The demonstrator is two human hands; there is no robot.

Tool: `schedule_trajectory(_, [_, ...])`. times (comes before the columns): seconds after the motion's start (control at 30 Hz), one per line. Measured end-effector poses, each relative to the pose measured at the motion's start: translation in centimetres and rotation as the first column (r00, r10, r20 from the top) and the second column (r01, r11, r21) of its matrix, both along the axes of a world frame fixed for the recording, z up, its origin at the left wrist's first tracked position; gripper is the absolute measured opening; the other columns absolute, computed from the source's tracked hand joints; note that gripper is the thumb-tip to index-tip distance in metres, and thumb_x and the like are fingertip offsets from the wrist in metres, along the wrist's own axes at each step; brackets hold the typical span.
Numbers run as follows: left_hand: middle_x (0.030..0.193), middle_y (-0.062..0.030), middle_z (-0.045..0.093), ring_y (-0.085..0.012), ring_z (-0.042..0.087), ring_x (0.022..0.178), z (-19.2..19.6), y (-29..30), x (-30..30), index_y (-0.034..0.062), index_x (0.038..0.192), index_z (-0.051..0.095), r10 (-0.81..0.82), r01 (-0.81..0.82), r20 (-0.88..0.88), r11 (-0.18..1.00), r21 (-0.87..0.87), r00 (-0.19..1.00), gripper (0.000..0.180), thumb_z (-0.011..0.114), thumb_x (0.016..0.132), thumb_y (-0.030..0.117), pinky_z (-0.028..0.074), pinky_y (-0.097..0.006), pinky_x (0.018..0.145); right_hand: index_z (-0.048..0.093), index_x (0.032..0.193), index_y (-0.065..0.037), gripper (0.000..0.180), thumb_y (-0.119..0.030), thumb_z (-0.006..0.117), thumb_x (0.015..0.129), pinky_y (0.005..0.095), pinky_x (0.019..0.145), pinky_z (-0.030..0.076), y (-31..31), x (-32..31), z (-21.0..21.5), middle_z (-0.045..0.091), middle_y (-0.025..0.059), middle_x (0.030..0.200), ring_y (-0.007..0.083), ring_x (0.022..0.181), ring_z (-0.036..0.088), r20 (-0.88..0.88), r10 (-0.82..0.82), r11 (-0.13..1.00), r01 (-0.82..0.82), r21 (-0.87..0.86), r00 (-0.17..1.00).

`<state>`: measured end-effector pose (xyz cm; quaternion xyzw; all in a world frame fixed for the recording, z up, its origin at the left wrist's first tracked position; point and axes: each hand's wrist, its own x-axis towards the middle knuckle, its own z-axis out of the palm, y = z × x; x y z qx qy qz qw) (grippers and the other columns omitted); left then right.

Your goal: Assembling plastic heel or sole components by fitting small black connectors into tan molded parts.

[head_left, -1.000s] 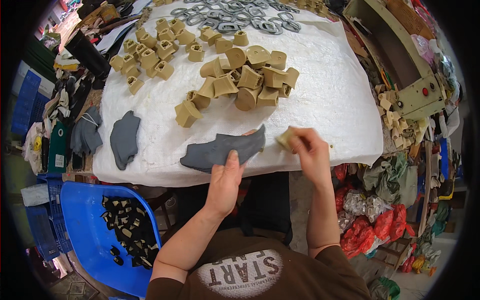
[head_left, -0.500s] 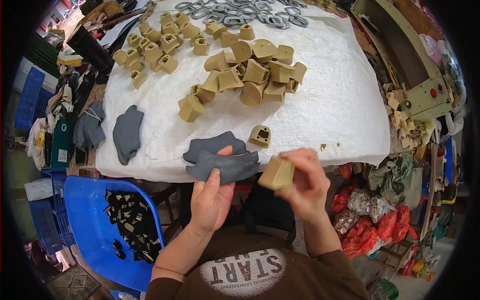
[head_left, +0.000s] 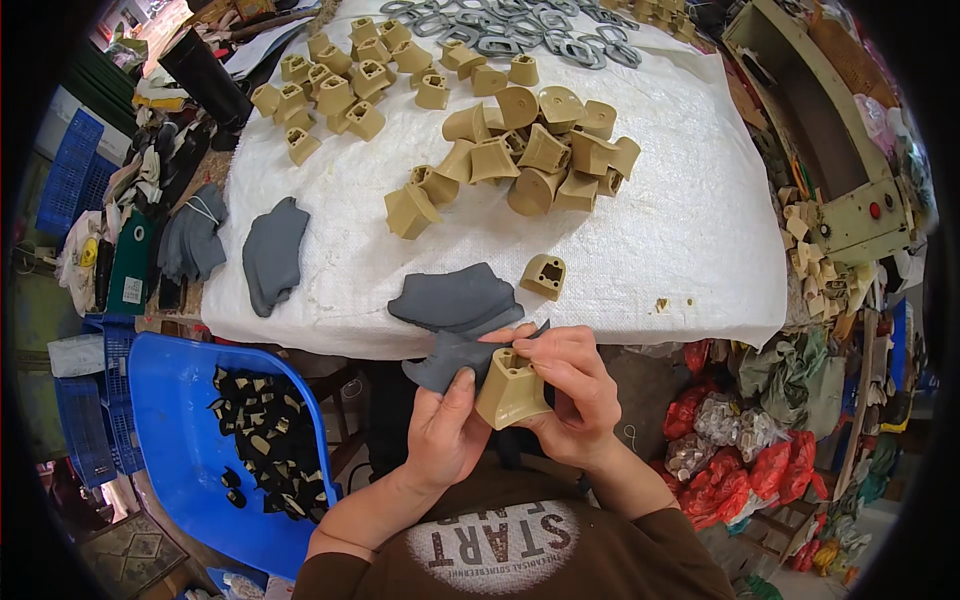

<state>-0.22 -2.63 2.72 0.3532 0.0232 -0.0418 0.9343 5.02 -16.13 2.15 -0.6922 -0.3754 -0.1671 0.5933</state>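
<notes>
Just in front of the table's near edge, my left hand (head_left: pixel 446 432) pinches a dark grey leather heel cover (head_left: pixel 438 362) under its thumb. My right hand (head_left: pixel 578 392) grips a beige plastic shoe heel (head_left: pixel 511 398), its hollow, holed end facing up. The heel rests against the cover, and my right fingertips also touch the cover's far edge. A stack of grey covers (head_left: pixel 458 296) lies at the table edge just beyond my hands. One loose heel (head_left: pixel 544 276) stands to its right.
A pile of heels (head_left: pixel 545 150) and a further group (head_left: pixel 335 95) sit on the white-sheeted table (head_left: pixel 690 230). Grey rings (head_left: pixel 520 45) lie at the back. More covers (head_left: pixel 274 255) are at left, a blue tub (head_left: pixel 165 440) with black pieces below, red bags (head_left: pixel 715 490) at right.
My right hand has brought the heel leftward and down against the cover, turning its holed end up. The cover is now bent around toward the heel. The whole view has shifted slightly.
</notes>
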Motion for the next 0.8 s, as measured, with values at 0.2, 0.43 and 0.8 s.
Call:
schedule_trajectory(0.2, [0.138,-0.0209,0.038,-0.0288,0.040,0.127,0.1,-0.5,-0.4,-0.0035,0.134,0.033,0.040,-0.038,-0.032,0.998,0.047,0.999,0.046,0.033,0.098,0.025,0.028,-0.041,0.108,0.055,0.109,-0.002,0.045,-0.013,0.076,0.071,0.0394,0.078,0.047,-0.2,0.0,-0.2,0.060,0.0149,0.107,0.0310,0.089,0.058,0.013,-0.037,0.997,0.038,-0.063,0.999])
schedule_trajectory(0.43, [0.134,-0.0220,0.042,-0.0284,0.043,0.124,-0.2,-0.1,-0.6,-0.0063,0.134,0.034,0.119,-0.131,0.060,0.956,0.262,0.991,0.047,0.034,0.097,0.023,0.034,-0.040,0.104,0.056,0.109,-0.004,0.048,-0.015,0.077,0.067,0.0371,0.075,0.043,-0.3,0.8,0.2,0.062,0.0109,0.105,0.0272,0.083,0.054,0.090,-0.110,0.980,0.123,-0.157,0.990])
schedule_trajectory(0.8, [0.113,-0.0173,0.061,-0.0160,0.056,0.103,0.4,1.4,-0.2,-0.0120,0.125,0.046,0.027,-0.098,0.117,0.742,0.663,0.993,0.042,0.035,0.096,0.015,0.042,-0.026,0.090,0.061,0.096,-0.010,0.043,-0.021,0.078,0.057,0.0452,0.085,0.024,-1.0,0.0,3.3,0.057,-0.0047,0.095,0.0200,0.084,0.049,0.121,-0.257,0.781,0.280,-0.558,0.959])
